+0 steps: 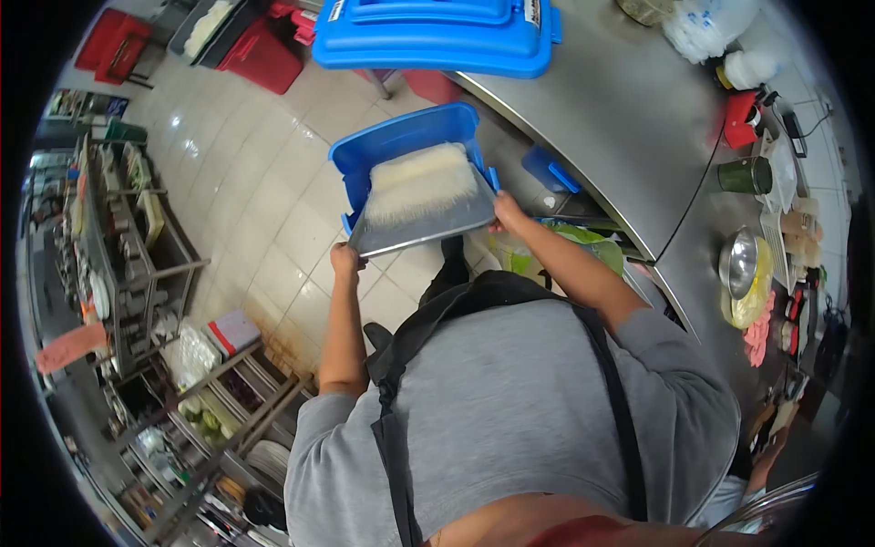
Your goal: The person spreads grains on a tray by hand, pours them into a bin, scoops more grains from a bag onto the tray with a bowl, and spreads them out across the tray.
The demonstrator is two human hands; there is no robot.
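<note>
Head view: metal tray (424, 237), pale strands on it, over the blue bin (406, 132), whose lower part it hides. Left hand (507, 212): fingers closed round one corner. Right hand (347, 260): fingers gripping another; undersides unseen. Blue lid (433, 36): on bench (602, 118), cut off by the frame.

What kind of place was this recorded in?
Probably a commercial kitchen: a long steel counter holds a metal bowl, steel racks stand opposite, and the person tips a tray of what looks like rice at a blue bin.
</note>
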